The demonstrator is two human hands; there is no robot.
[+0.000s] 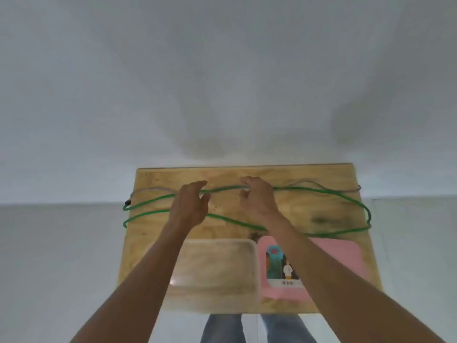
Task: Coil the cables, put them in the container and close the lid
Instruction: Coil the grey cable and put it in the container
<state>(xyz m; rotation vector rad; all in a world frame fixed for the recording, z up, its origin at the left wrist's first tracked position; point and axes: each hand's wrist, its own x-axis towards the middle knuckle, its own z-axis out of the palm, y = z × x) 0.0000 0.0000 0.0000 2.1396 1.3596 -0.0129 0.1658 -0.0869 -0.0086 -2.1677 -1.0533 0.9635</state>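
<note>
A long green cable (321, 194) lies in wide loops across the far half of the wooden table (309, 177). A thin grey cable (153, 188) runs along the far side behind it. My left hand (190, 206) and my right hand (259, 201) both reach over the middle of the table, fingers curled round the top strand of the green cable. A clear plastic container (215, 268) stands open at the near left. Its pink lid (333, 253), with a picture label, lies flat beside it on the right, partly hidden by my right forearm.
The table is small, with its edges close to the cable loops on both sides. A white wall rises right behind it. Pale floor and my legs in jeans (222, 328) show below the near edge.
</note>
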